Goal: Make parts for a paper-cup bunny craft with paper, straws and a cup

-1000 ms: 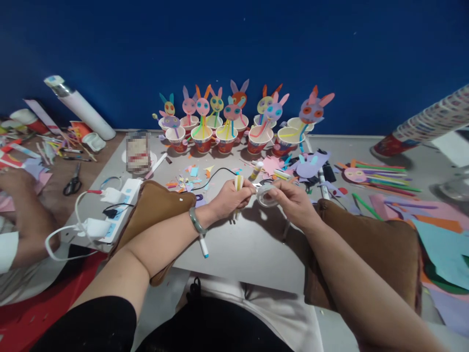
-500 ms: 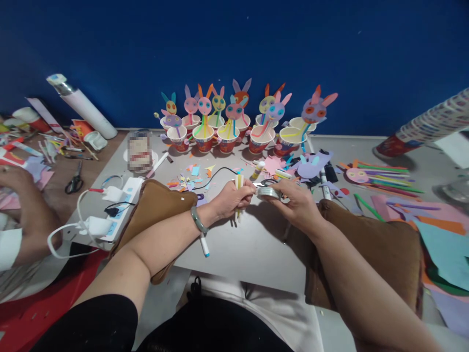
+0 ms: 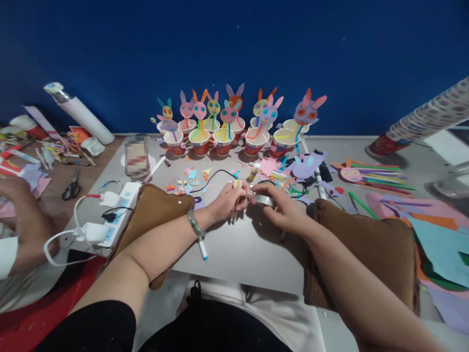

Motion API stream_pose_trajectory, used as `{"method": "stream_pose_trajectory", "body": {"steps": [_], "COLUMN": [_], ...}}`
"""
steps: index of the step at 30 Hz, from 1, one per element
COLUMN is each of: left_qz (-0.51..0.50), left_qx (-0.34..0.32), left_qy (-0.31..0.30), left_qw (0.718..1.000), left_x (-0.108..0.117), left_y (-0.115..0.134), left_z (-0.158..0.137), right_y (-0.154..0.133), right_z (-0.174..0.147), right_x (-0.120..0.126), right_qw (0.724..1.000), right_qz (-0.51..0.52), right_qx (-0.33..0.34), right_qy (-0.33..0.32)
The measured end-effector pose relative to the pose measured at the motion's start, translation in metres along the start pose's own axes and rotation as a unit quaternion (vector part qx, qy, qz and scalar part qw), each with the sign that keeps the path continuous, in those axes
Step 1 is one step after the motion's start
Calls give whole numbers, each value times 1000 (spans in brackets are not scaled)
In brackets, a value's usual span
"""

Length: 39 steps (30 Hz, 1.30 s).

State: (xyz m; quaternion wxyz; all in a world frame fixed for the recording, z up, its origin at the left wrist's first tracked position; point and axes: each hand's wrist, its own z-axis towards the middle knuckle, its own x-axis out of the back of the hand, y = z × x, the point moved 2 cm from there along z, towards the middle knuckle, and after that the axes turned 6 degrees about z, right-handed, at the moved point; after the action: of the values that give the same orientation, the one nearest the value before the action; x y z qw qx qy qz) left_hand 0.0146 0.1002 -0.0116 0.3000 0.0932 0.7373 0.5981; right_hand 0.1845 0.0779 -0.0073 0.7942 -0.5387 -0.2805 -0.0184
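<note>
My left hand is closed around a small bundle of yellow and white sticks, whose ends show above and below the fist. In my right hand is a roll of clear tape, gripped between thumb and fingers. The fingertips of both hands nearly meet over the grey table, with a shiny bit between them, too small to make out. Just beyond stands a glue stick. A white marker lies below my left wrist.
Several red paper cups with paper rabbit heads line the blue wall. Brown cushions flank my arms. A power strip lies left, beside a co-worker's arm. Stacked cups lean at right, near coloured paper. Paper scraps are scattered ahead.
The view has shifted slightly. My right hand has turned a little with the tape roll and drawn slightly away from my left fingertips. The sticks remain in my left fist.
</note>
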Motion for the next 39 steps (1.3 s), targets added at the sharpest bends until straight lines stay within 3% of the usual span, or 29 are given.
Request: {"method": "stream_pose_trajectory", "body": {"steps": [7, 12, 16, 21, 26, 30, 39], "left_qz": [64, 80, 74, 36, -43, -69, 12], "left_qx": [-31, -27, -8, 58, 121, 125, 70], "left_qy": [-17, -5, 4, 12, 19, 20, -7], "left_qw": [997, 996, 997, 998, 992, 990, 997], "left_x": [2, -1, -2, -2, -4, -6, -1], "left_y": [-2, 2, -3, -6, -1, 0, -13], "left_z": [-1, -4, -1, 2, -1, -1, 3], "right_y": [-7, -6, -5, -4, -8, -10, -9], "right_z": [0, 1, 2, 3, 0, -2, -3], "right_x": [-5, -3, -1, 3, 7, 8, 7], "right_qw": [983, 972, 978, 988, 980, 974, 973], "right_qz": [149, 152, 128, 56, 12, 21, 41], "right_qx": [-103, -170, -159, -121, -86, -76, -63], "right_qy": [-40, -60, -32, 79, 180, 211, 220]}}
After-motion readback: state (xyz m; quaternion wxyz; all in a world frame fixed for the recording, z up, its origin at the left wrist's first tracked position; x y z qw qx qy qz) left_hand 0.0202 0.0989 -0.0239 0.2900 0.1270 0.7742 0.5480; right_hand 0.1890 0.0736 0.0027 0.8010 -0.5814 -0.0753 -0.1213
